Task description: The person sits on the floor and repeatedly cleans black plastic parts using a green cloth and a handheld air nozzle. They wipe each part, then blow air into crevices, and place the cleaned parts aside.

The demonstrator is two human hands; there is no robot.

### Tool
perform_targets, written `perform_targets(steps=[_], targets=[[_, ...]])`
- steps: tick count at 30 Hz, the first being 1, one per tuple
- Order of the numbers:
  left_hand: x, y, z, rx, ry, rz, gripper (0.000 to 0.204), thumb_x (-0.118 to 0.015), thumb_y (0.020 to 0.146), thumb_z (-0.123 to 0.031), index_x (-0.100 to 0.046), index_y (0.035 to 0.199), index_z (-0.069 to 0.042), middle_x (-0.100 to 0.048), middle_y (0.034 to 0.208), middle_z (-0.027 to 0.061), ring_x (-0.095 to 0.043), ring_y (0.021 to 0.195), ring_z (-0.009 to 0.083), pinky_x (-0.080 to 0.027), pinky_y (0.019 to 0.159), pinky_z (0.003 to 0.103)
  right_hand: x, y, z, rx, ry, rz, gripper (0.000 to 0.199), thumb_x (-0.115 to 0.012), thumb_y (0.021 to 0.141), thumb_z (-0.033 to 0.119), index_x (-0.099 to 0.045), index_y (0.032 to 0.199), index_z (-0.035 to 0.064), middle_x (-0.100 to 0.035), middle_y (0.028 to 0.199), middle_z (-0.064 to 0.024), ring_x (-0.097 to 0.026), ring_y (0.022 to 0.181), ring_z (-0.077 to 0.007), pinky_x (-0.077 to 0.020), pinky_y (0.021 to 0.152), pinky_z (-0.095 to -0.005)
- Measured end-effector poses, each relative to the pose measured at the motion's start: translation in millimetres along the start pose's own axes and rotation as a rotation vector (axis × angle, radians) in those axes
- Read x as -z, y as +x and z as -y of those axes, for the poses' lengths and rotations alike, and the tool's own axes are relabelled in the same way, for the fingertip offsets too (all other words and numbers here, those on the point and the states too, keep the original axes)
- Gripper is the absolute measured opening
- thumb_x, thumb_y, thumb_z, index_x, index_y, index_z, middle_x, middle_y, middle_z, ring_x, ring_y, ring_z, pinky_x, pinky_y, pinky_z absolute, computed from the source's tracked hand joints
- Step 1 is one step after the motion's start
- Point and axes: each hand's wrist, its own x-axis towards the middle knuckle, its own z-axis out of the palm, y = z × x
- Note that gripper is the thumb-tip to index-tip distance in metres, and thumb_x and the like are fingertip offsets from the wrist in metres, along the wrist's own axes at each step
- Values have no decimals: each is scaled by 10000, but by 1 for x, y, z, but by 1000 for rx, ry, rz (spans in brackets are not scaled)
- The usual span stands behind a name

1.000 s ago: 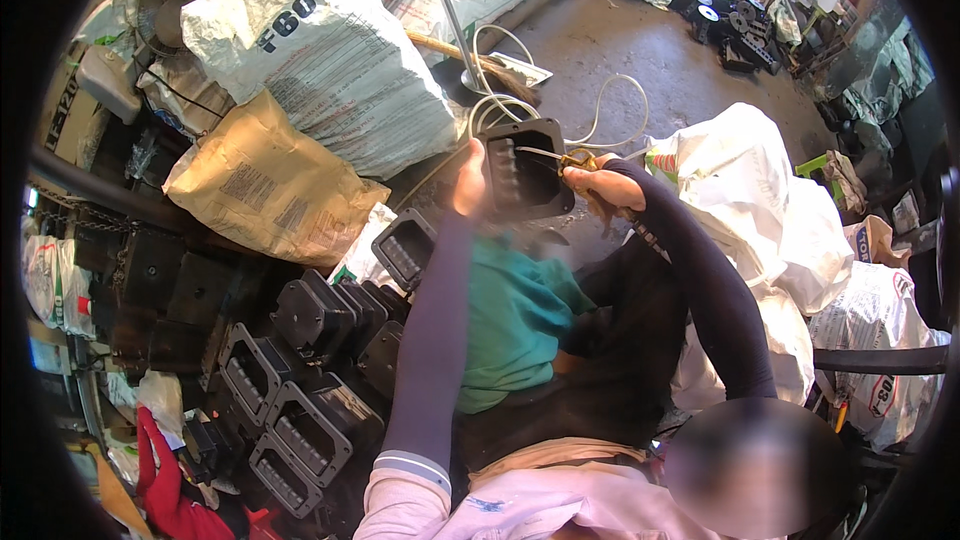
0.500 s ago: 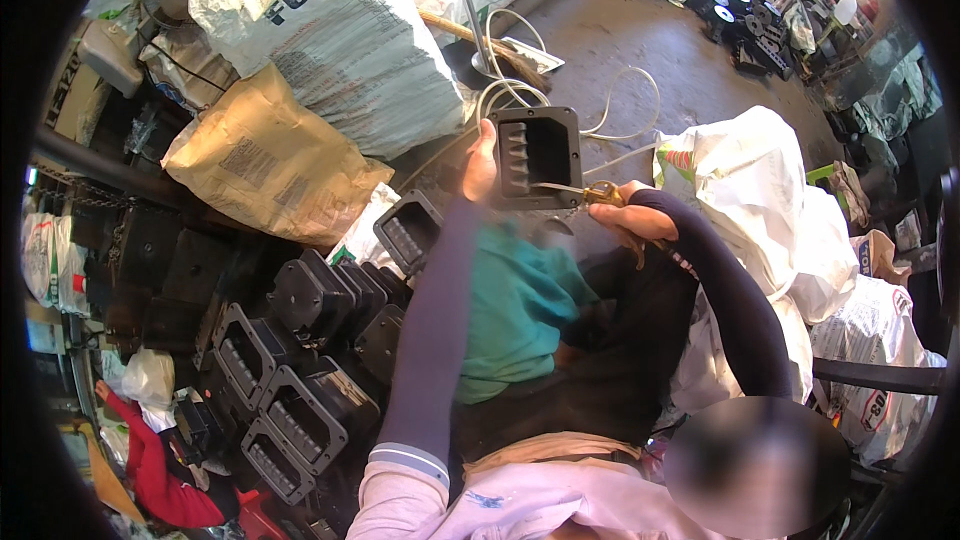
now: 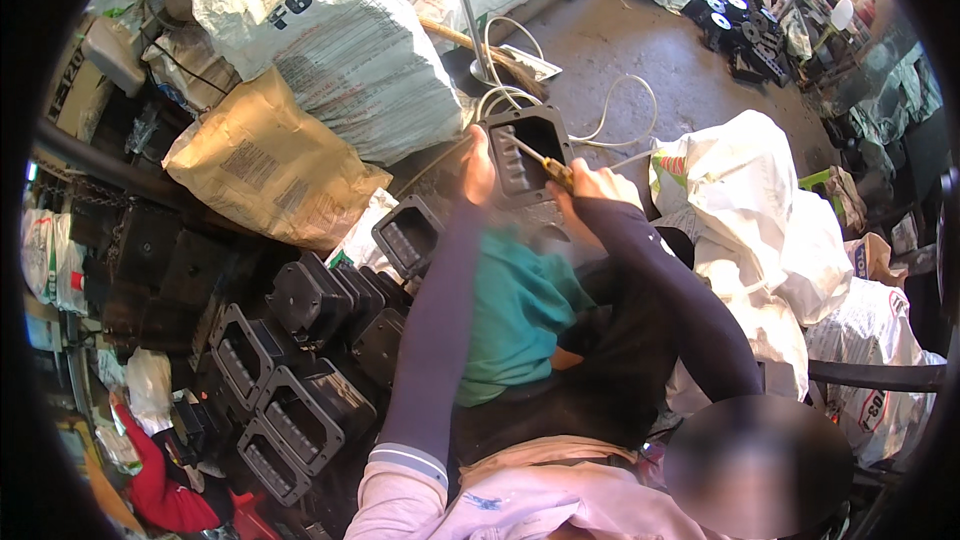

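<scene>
My left hand grips the left side of a black, box-shaped housing with a flanged rim and a ribbed inner wall. The housing's open side faces up toward me. In my right hand is a brass-coloured air blow gun with a thin metal nozzle. Its nozzle reaches into the opening, with the tip close to the ribs. The fingers cover part of the gun's body. A green cloth lies over my lap below the housing.
Several similar black housings are stacked at the lower left. Large white sacks stand on the right, and a brown paper sack lies on the left. A pale hose loops across the floor. Someone in red sleeves is at the lower left edge.
My right hand has moved left and up over the housing's rim, and the nozzle now points up-left toward the ribs. The housing has shifted slightly left and tilted.
</scene>
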Motion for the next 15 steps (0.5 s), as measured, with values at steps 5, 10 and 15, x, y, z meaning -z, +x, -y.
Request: perform_targets(steps=[5, 10, 15], targets=[[-13, -23, -18, -184, 345, -106, 747, -388, 1018, -624, -606, 1278, 41, -670, 1175, 126, -616, 1069, 190, -474, 938, 332, -2, 9, -5, -66, -50, 14, 449, -587, 937, 476, -571, 1022, 36, -685, 819, -256, -678, 831, -457, -531, 735, -536], [-15, -22, -26, -145, 421, -268, 768, -538, 944, -647, -586, 1313, 24, -652, 1237, 167, -605, 1141, 254, -442, 999, 378, 10, -14, -17, -113, -59, -11, 450, -580, 939, 468, -563, 1060, 35, -687, 893, -272, -674, 889, -460, -517, 810, -544], [-22, -39, -44, -381, 500, -414, 721, -666, 929, -512, -508, 1376, 31, -577, 1360, 179, -530, 1273, 265, -394, 1068, 368, 1, -97, -23, 182, -23, -118, 318, -696, 867, 269, -524, 1027, 55, -618, 716, -152, -629, 676, -351, -503, 615, -487]])
